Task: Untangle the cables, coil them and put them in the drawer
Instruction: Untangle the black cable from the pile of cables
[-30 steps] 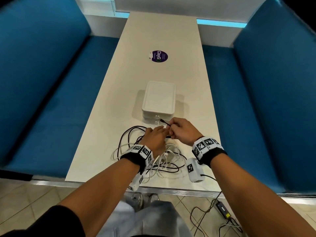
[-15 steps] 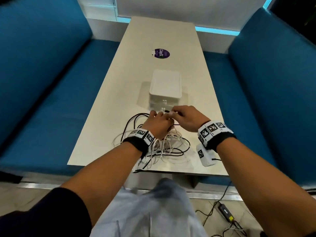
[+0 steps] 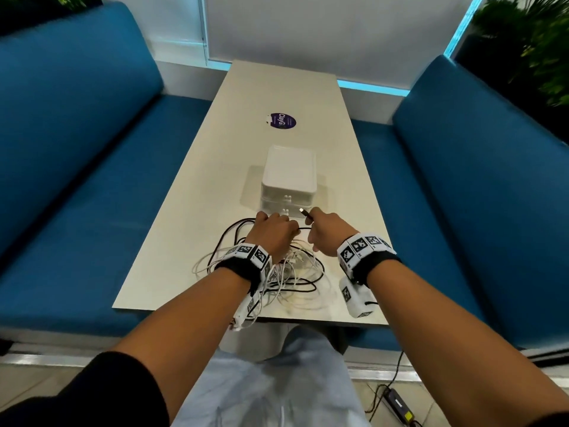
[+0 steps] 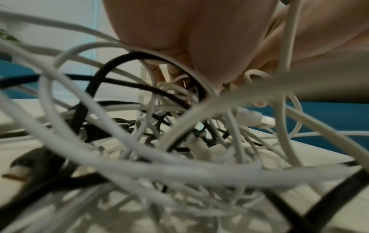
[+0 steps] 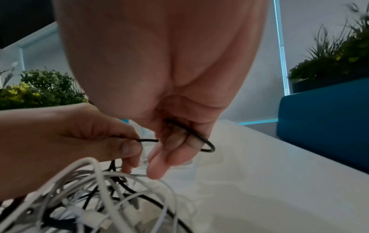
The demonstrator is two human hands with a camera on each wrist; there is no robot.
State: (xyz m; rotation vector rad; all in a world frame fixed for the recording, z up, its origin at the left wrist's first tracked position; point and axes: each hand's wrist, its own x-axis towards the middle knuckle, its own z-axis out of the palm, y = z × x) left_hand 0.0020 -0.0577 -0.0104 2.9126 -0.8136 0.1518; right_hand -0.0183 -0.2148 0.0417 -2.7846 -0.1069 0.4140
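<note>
A tangle of white and black cables [image 3: 295,272] lies near the front edge of the pale table [image 3: 184,241]. Just beyond it stands a small white drawer unit [image 3: 288,171] with two drawers, both closed. My left hand [image 3: 274,231] rests over the pile and pinches a thin black cable [image 5: 147,140] between thumb and forefinger [image 5: 127,146]. My right hand [image 3: 329,232] grips the same cable's end as a small loop [image 5: 201,141], its plug [image 3: 304,212] sticking out towards the drawers. The left wrist view shows cable loops [image 4: 179,141] under my palm [image 4: 199,47].
Blue bench seats [image 3: 77,180] [image 3: 462,211] flank the long table. A round purple sticker [image 3: 280,121] lies past the drawer unit. A black power adapter [image 3: 400,405] with cords lies on the floor at the right. Plants [image 5: 329,55] stand behind the benches.
My hands have drawn slightly apart, leaving a short stretch of black cable between them. The plug sticks out of my right hand again. The head view has tilted up.
</note>
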